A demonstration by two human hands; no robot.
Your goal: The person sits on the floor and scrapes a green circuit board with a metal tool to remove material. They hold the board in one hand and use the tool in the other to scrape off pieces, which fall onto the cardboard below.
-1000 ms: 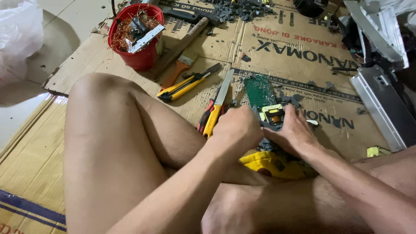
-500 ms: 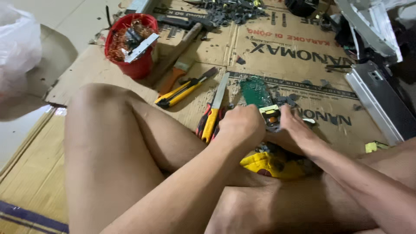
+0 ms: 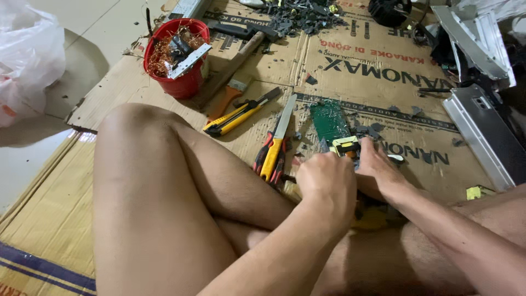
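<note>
A green rectangular circuit board lies flat on the brown printed cardboard sheet, its near end carrying a small yellow-and-black block component. The right hand rests on that near end, fingers curled down around the component and touching the board. The left hand sits just beside it, closed into a fist; what it grips is hidden behind the knuckles, so I cannot tell. Just left of the hands lie a yellow-handled knife with a long grey blade and red-handled pliers under it. Farther left are a yellow-and-black utility cutter and an orange-handled paintbrush. A red plastic bucket holding copper wire scraps stands beyond, beside a wooden-handled hammer. A grey metal casing lies to the right.
</note>
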